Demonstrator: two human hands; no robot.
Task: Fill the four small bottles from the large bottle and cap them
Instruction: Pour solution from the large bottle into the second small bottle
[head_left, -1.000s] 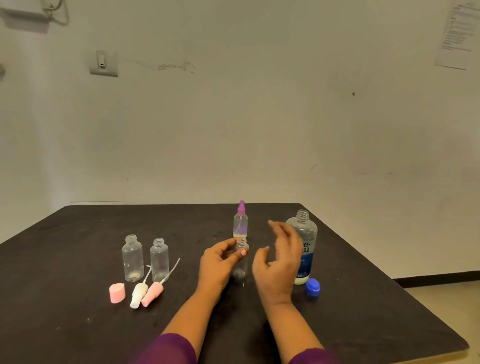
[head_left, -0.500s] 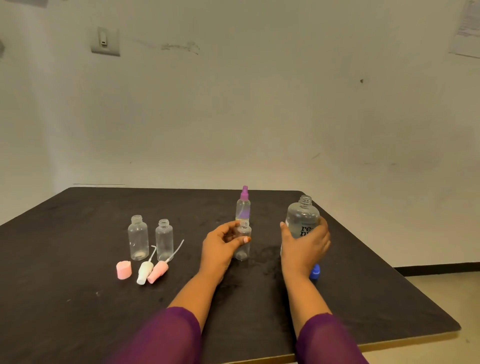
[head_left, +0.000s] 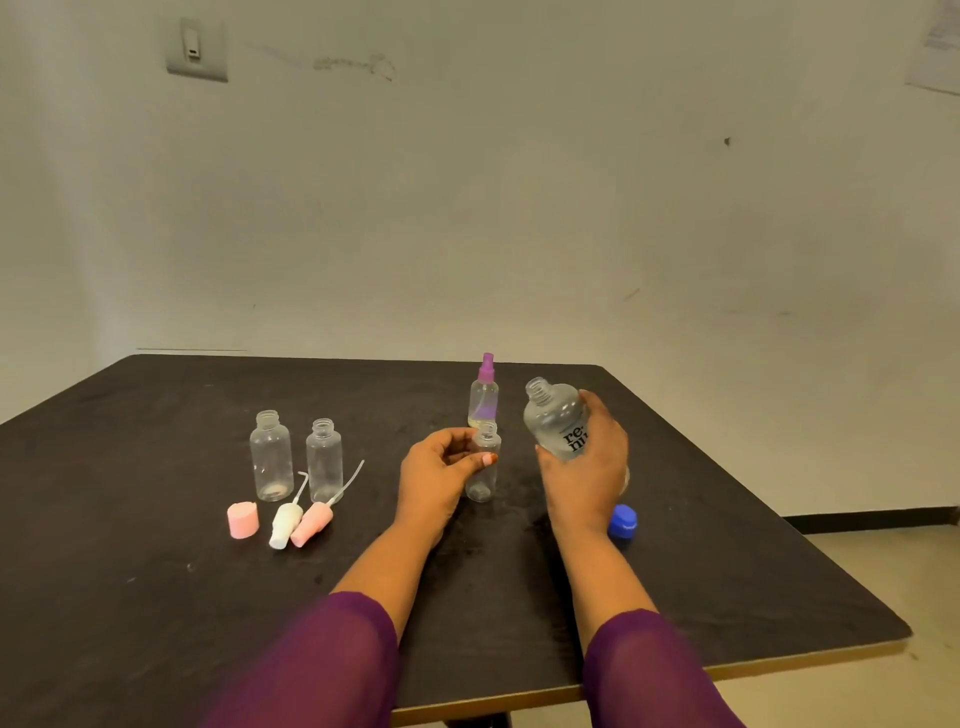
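My left hand (head_left: 439, 475) grips a small clear uncapped bottle (head_left: 483, 467) that stands upright on the black table (head_left: 156, 597). My right hand (head_left: 589, 467) is wrapped around the large clear open bottle (head_left: 553, 418), which leans left towards the small one. Behind them stands a small bottle with a purple spray cap (head_left: 484, 395). Two more small open bottles (head_left: 271, 456) (head_left: 324, 460) stand at the left. In front of those lie a pink cap (head_left: 243, 519), a white spray cap (head_left: 285, 524) and a pink spray cap (head_left: 311, 522), both spray caps with thin tubes.
The large bottle's blue cap (head_left: 622, 519) lies on the table just right of my right wrist. The table's right edge runs diagonally close to it, with floor beyond. A pale wall with a switch (head_left: 196, 49) rises behind the table.
My right hand reached to the large bottle, closed around it, and has now tilted it left towards the small bottle. The left hand has kept its hold. The camera has tipped down.
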